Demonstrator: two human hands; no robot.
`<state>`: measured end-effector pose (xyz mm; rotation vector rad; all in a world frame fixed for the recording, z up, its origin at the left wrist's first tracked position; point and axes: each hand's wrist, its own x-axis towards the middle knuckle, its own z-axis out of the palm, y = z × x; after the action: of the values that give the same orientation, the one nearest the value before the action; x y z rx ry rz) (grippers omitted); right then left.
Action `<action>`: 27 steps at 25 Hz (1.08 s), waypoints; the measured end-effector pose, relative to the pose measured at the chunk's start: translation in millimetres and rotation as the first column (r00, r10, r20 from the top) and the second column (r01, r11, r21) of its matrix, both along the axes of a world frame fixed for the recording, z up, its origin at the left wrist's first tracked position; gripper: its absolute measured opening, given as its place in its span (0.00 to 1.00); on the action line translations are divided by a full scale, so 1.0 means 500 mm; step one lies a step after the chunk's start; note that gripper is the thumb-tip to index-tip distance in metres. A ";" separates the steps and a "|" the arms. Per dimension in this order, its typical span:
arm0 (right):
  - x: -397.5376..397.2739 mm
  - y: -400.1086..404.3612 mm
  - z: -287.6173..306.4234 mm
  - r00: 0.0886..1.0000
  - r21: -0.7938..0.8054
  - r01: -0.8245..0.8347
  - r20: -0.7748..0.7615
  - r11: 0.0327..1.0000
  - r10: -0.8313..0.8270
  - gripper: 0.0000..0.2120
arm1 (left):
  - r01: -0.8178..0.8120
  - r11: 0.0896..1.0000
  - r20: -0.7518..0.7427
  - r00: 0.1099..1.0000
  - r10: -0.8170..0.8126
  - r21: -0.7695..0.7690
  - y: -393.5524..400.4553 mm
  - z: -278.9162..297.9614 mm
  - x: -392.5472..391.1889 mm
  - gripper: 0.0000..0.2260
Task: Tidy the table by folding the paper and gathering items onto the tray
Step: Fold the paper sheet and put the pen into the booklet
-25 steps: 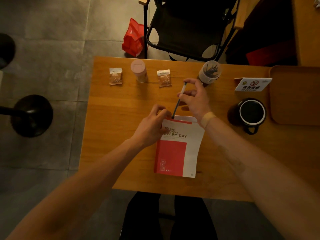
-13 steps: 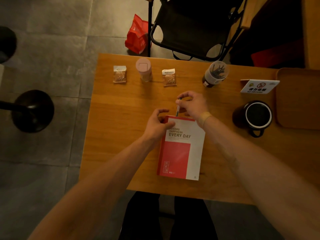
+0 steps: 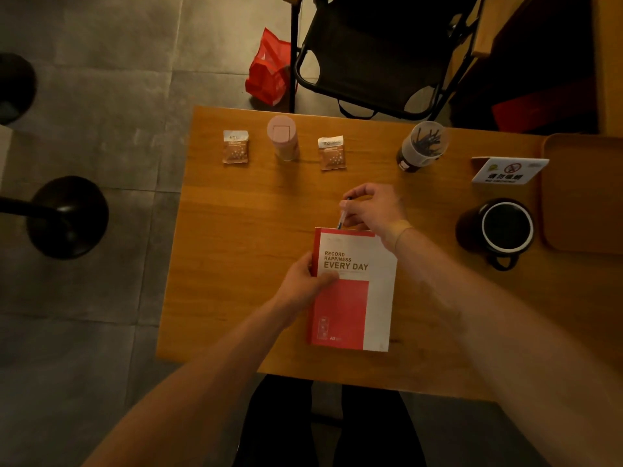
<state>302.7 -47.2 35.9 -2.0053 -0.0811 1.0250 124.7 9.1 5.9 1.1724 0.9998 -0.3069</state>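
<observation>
The wooden table (image 3: 236,230), smooth with a warm grain, carries everything; the flat wooden tray (image 3: 586,203) with rounded corners lies at its far right edge, bare where it shows. A rectangular notebook (image 3: 352,291) with a glossy red and white cover lies closed near the middle front. The left hand (image 3: 305,281) grips its left edge, thumb on the cover. A round dark mug (image 3: 499,230) with a white rim stands just left of the tray, well apart from the notebook. A clear cup of dark sticks (image 3: 423,146), a pink cylindrical cup (image 3: 283,138) and two crinkled snack packets (image 3: 235,146) line the far side. The right hand (image 3: 374,207) pinches a slim pen (image 3: 344,215) just beyond the notebook's top edge, tip touching or nearly touching it.

Gathering seems to be in hand: next, likely, pen and notebook go right, onto the tray, clearing the mug.
</observation>
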 end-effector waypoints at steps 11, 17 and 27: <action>-0.002 0.017 0.033 0.943 -0.053 -0.239 0.225 0.970 0.245 0.04 | -0.035 0.999 0.166 0.985 0.038 -0.020 -0.006 0.019 0.004 0.16; -0.019 0.009 0.042 0.929 -0.083 -0.221 0.285 0.972 0.236 0.04 | -0.066 0.998 0.190 0.980 0.061 0.019 -0.002 0.030 0.018 0.13; -0.042 -0.004 0.051 0.925 -0.037 -0.227 0.303 0.973 0.228 0.07 | -0.046 0.999 0.202 0.978 0.041 0.021 -0.018 0.024 0.017 0.17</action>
<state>281.6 -49.1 61.3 -2.1786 -0.4904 0.8443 133.2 0.0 18.1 1.1777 0.8521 -0.1372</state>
